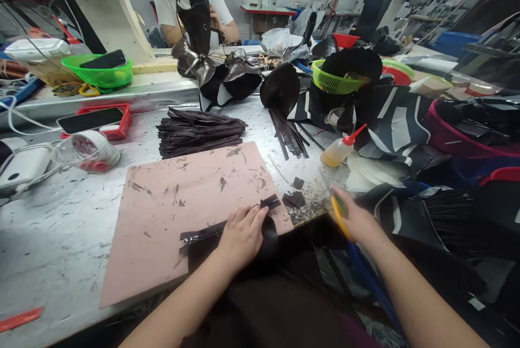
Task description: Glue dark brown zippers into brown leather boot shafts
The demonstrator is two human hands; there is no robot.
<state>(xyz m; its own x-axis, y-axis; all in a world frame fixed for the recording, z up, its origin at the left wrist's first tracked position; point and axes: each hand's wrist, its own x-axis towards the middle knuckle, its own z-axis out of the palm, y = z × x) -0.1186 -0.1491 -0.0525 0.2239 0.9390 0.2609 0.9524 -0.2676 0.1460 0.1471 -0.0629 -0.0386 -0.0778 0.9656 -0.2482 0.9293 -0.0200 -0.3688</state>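
On the pink board, a dark zipper attached to a dark piece of material lies along the front edge. My left hand presses down on it, fingers together, with thumb and forefinger at the small dark patch on its right end. My right hand is off to the right, closed around what look like yellow-handled scissors, blurred by motion. Between the hands, small dark cut patches lie on the metal tabletop.
Behind the board lies a stack of dark zippers. A glue bottle with a red nozzle stands near dark strips. Cut boot pieces and a pink basket crowd the right. Across the bench sits another person.
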